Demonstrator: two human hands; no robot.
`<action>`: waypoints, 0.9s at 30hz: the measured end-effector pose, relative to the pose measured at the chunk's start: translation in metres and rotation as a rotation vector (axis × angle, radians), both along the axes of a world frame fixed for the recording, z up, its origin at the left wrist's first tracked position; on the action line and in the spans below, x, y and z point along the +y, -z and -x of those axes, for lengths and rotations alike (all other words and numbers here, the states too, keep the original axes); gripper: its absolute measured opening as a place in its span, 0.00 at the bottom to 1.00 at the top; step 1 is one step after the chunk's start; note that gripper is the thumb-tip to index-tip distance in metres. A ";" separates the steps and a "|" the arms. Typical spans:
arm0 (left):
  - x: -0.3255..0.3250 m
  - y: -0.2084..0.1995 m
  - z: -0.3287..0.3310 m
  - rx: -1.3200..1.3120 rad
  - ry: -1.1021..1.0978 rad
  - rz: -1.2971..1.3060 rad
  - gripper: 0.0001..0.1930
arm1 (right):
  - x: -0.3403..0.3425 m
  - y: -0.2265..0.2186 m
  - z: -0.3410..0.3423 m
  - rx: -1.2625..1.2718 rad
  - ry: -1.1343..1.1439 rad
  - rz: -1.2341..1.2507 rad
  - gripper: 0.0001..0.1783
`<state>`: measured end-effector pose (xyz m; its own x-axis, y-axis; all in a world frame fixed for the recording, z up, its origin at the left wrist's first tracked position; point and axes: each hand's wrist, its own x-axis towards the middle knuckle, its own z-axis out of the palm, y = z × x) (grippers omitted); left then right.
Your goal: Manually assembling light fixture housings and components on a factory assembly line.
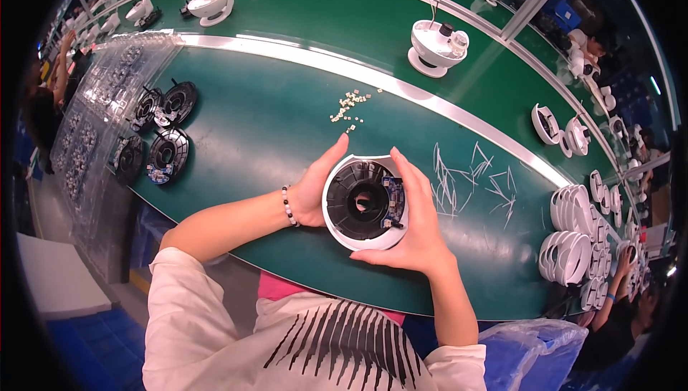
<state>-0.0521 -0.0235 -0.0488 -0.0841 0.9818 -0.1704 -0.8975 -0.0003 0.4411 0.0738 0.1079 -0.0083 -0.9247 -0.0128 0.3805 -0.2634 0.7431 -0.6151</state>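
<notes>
A round white plastic housing [349, 240] is held over the near side of the green workbench between my two hands. Inside it sits a black ribbed disc [346, 202] with a hole in its middle. A small blue circuit board [395, 197] is on the disc's right side. My left hand [313, 189] closes on the housing's left edge, its thumb pointing up and away. From the right, my right hand [424, 232] grips the rim, fingers along the far side and thumb at the near edge.
Small pale connectors [347, 108] and white strips [451, 179] lie scattered on the bench. Black discs [169, 149] stand at the left beside clear trays [115, 79]. White rings [566, 256] are stacked at the right. Beyond a metal rail, white housings [438, 45] sit on a green belt.
</notes>
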 end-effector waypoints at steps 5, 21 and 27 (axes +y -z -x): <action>-0.003 0.009 -0.007 -0.025 -0.133 -0.045 0.25 | -0.007 0.009 0.002 -0.004 0.062 0.034 0.64; 0.033 0.011 0.045 0.046 -0.536 0.157 0.20 | -0.046 -0.111 -0.059 0.006 0.348 -0.033 0.42; 0.099 0.015 0.157 0.288 -0.797 0.264 0.24 | -0.085 -0.199 -0.044 -1.853 1.451 -0.884 0.21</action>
<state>-0.2089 0.0758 -0.0637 -0.8004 0.5450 -0.2498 -0.5283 -0.4443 0.7235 0.1180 0.0229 0.1902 0.2389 0.9592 -0.1513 0.5497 -0.0052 0.8353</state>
